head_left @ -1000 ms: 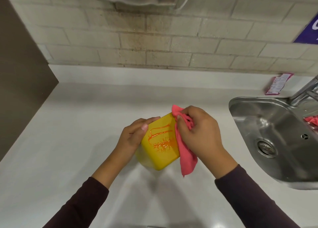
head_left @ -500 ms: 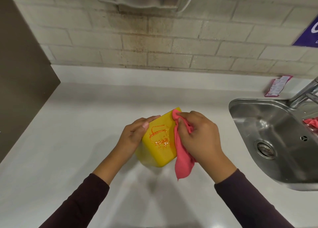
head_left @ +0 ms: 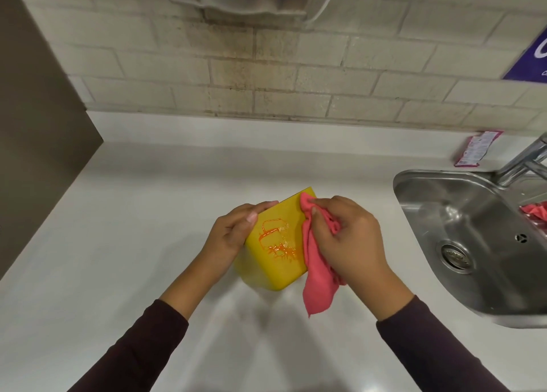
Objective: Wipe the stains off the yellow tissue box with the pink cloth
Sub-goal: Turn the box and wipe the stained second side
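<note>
The yellow tissue box (head_left: 276,266) is tilted up off the white counter, one flat face turned toward me. Orange-red stains (head_left: 275,239) streak that face. My left hand (head_left: 233,234) grips the box's left edge, thumb on the stained face. My right hand (head_left: 346,240) grips the bunched pink cloth (head_left: 318,276) and presses it against the box's right edge near the top corner. The cloth's loose end hangs down below the box. The stains lie just left of the cloth.
A steel sink (head_left: 473,243) with a drain and tap (head_left: 527,160) sits at the right; something pink-red (head_left: 537,212) lies at its far edge. A small sachet (head_left: 476,148) leans on the back ledge. A brick wall stands behind, a dark panel (head_left: 35,125) at left.
The box has been tipped a bit more upright and toward me. My right hand with the cloth has slid along the box's right edge; the stains look about the same.
</note>
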Demonstrator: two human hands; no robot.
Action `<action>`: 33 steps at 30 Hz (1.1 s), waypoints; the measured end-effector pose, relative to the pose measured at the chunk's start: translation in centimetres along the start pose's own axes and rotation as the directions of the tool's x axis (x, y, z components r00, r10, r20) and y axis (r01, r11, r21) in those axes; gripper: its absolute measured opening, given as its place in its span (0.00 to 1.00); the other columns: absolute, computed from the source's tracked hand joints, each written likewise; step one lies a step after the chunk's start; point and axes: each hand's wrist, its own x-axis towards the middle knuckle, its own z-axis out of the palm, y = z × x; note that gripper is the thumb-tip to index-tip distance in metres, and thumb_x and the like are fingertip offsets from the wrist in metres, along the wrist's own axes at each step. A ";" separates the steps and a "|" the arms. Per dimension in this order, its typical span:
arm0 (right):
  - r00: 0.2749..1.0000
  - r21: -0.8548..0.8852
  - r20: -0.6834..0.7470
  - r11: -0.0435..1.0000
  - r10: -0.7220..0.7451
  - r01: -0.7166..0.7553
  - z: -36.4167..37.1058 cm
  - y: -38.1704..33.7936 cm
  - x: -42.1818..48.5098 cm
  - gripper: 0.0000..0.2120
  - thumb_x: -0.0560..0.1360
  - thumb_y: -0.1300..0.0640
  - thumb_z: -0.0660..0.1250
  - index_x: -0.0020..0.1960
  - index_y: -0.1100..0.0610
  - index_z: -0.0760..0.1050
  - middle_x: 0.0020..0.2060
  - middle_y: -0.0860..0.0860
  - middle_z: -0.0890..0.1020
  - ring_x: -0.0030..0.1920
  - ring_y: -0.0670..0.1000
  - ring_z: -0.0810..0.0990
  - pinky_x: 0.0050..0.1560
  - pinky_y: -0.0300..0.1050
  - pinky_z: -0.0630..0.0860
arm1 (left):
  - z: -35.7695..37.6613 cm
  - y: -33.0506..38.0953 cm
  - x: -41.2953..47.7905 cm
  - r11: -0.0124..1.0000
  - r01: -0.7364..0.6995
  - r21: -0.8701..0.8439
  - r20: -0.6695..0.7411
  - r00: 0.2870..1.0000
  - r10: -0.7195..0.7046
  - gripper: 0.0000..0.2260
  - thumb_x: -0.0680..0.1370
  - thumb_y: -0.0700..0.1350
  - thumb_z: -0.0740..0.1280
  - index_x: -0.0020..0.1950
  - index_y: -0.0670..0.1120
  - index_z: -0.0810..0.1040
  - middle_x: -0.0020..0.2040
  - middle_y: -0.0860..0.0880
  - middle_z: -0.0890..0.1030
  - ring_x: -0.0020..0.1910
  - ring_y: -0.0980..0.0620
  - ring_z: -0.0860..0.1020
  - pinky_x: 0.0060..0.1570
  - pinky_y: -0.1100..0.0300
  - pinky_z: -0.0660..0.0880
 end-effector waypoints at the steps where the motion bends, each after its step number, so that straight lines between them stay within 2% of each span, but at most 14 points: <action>1: 1.000 -0.009 -0.012 1.000 0.004 -0.004 0.3 -0.4 0.2 0.10 0.74 0.56 0.65 0.52 0.53 0.82 0.36 0.48 0.80 0.37 0.47 0.77 0.37 0.42 0.75 | 0.0 0.0 0.0 1.000 0.003 -0.004 -0.008 1.000 -0.003 0.16 0.72 0.62 0.56 0.54 0.63 0.79 0.53 0.58 0.81 0.54 0.58 0.78 0.50 0.71 0.73; 4: 0.998 -0.045 -0.026 0.998 -0.051 0.049 1.5 -2.1 0.4 0.11 0.74 0.55 0.64 0.53 0.52 0.81 0.40 0.48 0.83 0.39 0.47 0.79 0.39 0.36 0.73 | 0.1 0.0 0.1 1.000 0.007 0.006 -0.031 1.000 -0.007 0.17 0.72 0.63 0.55 0.53 0.64 0.79 0.52 0.59 0.82 0.55 0.58 0.78 0.50 0.71 0.73; 6: 0.995 -0.033 -0.008 0.995 -0.096 0.096 2.0 -2.8 0.2 0.11 0.73 0.56 0.65 0.54 0.52 0.81 0.43 0.48 0.84 0.40 0.47 0.80 0.39 0.39 0.76 | 0.0 0.0 0.1 1.000 0.006 -0.003 -0.041 0.999 -0.006 0.17 0.72 0.65 0.55 0.53 0.64 0.79 0.52 0.60 0.82 0.55 0.59 0.78 0.50 0.72 0.72; 10: 0.979 0.019 0.086 0.983 -0.184 0.183 1.2 -2.1 -0.6 0.11 0.73 0.57 0.66 0.54 0.53 0.82 0.39 0.48 0.83 0.36 0.49 0.79 0.35 0.43 0.77 | 0.0 0.2 0.2 1.000 0.009 -0.003 -0.027 1.000 -0.009 0.17 0.73 0.62 0.54 0.53 0.62 0.79 0.52 0.58 0.82 0.55 0.59 0.78 0.50 0.72 0.73; 12: 0.986 0.032 0.092 0.990 -0.138 0.135 0.5 -1.1 -0.7 0.10 0.73 0.58 0.67 0.53 0.53 0.82 0.39 0.47 0.82 0.37 0.47 0.79 0.37 0.43 0.77 | 0.0 0.1 0.1 1.000 0.014 -0.012 -0.022 1.000 -0.014 0.18 0.73 0.62 0.55 0.54 0.61 0.80 0.52 0.58 0.82 0.55 0.59 0.78 0.49 0.72 0.72; 14: 0.998 0.051 0.058 0.998 -0.030 0.027 0.2 -0.5 -0.3 0.08 0.74 0.59 0.67 0.51 0.53 0.82 0.38 0.46 0.81 0.38 0.45 0.78 0.39 0.42 0.75 | 0.0 0.1 0.1 1.000 0.014 -0.011 -0.027 1.000 -0.015 0.19 0.72 0.62 0.55 0.54 0.60 0.79 0.52 0.58 0.82 0.53 0.60 0.78 0.48 0.73 0.72; 16: 0.999 0.065 0.041 0.997 0.034 -0.036 0.5 -0.6 0.2 0.08 0.74 0.59 0.67 0.51 0.54 0.83 0.40 0.48 0.83 0.41 0.47 0.80 0.42 0.44 0.77 | 0.1 0.1 0.0 1.000 0.015 -0.002 -0.033 0.999 -0.015 0.18 0.72 0.63 0.54 0.54 0.62 0.79 0.51 0.58 0.82 0.53 0.61 0.78 0.48 0.73 0.72; 19: 0.998 0.112 0.066 0.993 0.018 -0.025 1.5 -2.4 0.6 0.09 0.75 0.57 0.66 0.52 0.51 0.82 0.45 0.47 0.85 0.46 0.46 0.81 0.47 0.41 0.77 | 0.4 0.2 -0.1 1.000 -0.005 -0.022 -0.040 0.999 0.004 0.15 0.73 0.61 0.55 0.50 0.65 0.80 0.49 0.62 0.82 0.51 0.63 0.78 0.47 0.74 0.72; 22: 0.994 0.169 0.097 0.985 -0.052 0.035 2.5 -4.0 0.0 0.10 0.74 0.57 0.65 0.53 0.52 0.82 0.47 0.47 0.85 0.48 0.44 0.81 0.49 0.37 0.75 | 0.3 0.1 0.0 0.999 0.001 -0.040 -0.039 0.999 -0.003 0.17 0.73 0.62 0.55 0.49 0.60 0.81 0.47 0.58 0.83 0.50 0.62 0.79 0.48 0.73 0.72; 24: 0.989 0.155 0.111 0.984 -0.103 0.085 2.4 -4.0 -0.6 0.11 0.73 0.58 0.65 0.54 0.53 0.82 0.42 0.49 0.84 0.43 0.45 0.80 0.45 0.38 0.75 | 0.1 0.1 0.1 0.999 0.009 -0.047 -0.028 1.000 -0.011 0.18 0.73 0.62 0.55 0.51 0.60 0.81 0.49 0.57 0.83 0.53 0.60 0.79 0.51 0.71 0.72; 27: 0.979 0.102 0.145 0.986 -0.143 0.129 1.4 -2.9 -1.2 0.11 0.73 0.57 0.66 0.54 0.52 0.81 0.38 0.48 0.82 0.39 0.46 0.79 0.40 0.44 0.76 | -0.1 0.0 0.3 0.999 0.011 -0.037 -0.018 1.000 -0.012 0.19 0.74 0.63 0.54 0.54 0.60 0.80 0.53 0.58 0.82 0.56 0.59 0.78 0.52 0.71 0.72; 33: 0.996 0.113 0.090 0.993 0.026 -0.036 1.0 -1.6 0.0 0.11 0.75 0.56 0.65 0.54 0.51 0.81 0.45 0.47 0.84 0.45 0.46 0.80 0.47 0.45 0.77 | 0.0 -0.1 0.4 1.000 0.010 0.009 -0.043 0.999 -0.010 0.19 0.70 0.70 0.54 0.52 0.66 0.79 0.52 0.65 0.81 0.53 0.64 0.78 0.48 0.74 0.72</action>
